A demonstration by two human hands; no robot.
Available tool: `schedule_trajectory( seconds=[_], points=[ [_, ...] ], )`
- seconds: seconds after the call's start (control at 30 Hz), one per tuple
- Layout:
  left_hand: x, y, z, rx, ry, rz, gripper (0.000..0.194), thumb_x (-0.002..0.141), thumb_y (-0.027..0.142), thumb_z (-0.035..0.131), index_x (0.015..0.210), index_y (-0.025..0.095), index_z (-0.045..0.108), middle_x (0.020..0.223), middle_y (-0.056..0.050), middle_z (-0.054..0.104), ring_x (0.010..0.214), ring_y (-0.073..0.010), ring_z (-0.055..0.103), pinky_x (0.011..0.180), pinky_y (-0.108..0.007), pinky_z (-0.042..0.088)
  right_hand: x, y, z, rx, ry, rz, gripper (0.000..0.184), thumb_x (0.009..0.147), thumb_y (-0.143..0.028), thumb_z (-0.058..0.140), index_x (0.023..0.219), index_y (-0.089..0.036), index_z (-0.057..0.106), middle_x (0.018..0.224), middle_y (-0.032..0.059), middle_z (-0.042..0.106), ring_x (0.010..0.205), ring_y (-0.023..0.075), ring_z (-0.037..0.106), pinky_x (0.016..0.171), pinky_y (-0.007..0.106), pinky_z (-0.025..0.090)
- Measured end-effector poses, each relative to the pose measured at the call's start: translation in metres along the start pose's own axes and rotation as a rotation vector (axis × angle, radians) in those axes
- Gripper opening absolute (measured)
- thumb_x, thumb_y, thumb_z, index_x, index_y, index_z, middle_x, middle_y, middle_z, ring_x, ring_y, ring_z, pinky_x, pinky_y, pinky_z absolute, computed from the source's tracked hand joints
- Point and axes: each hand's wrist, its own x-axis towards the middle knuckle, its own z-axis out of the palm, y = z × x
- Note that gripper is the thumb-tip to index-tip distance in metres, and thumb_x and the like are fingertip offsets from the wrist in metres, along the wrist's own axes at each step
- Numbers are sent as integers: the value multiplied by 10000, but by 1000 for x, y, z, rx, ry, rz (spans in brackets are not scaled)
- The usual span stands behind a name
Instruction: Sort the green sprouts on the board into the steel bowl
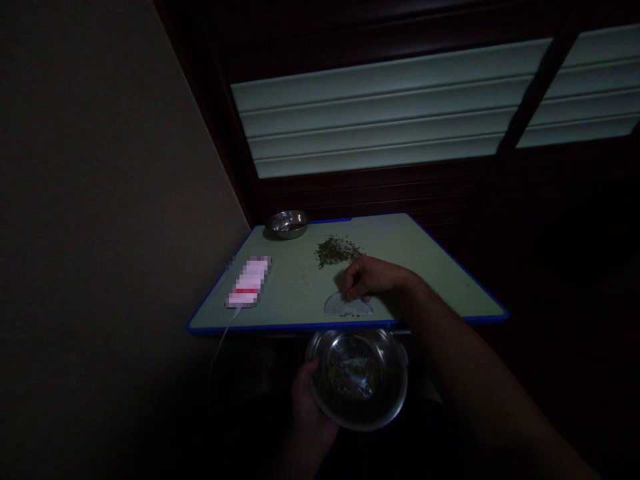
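Under the near edge of the board, a shiny metal bowl (395, 400) is tilted up, with small greenish bits inside. My left hand (313, 407) grips its left side, thumb over the rim. On the board, my right hand (361, 279) has its fingers closed on the curved top of a pale half-round scraper (347, 305). The scraper's straight side lies close to the near edge, with a few dark specks along it. Just beyond that hand is a loose pile of small green and pale bits (334, 251).
A second metal bowl (289, 225) stands at the board's far left corner. A lit phone (249, 283) with a white cable (224, 341) lies on the left of the blue-edged board (425, 267). Slatted dark doors (390, 110) rise behind, a wall (110, 167) at left.
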Motion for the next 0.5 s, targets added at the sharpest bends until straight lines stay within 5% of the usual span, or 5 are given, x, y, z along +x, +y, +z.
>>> schedule_trajectory(
  seconds=[0.5],
  points=[
    [1,-1,0,-14,-54,-17,237,748,291,571,797,137,744,805,-125,762,773,-269,690,817,-434,509,-5,-7,4,-16,-109,133,287,550,-275,802,729,-130,631,602,7,668,435,102,570,359,167,335]
  ],
)
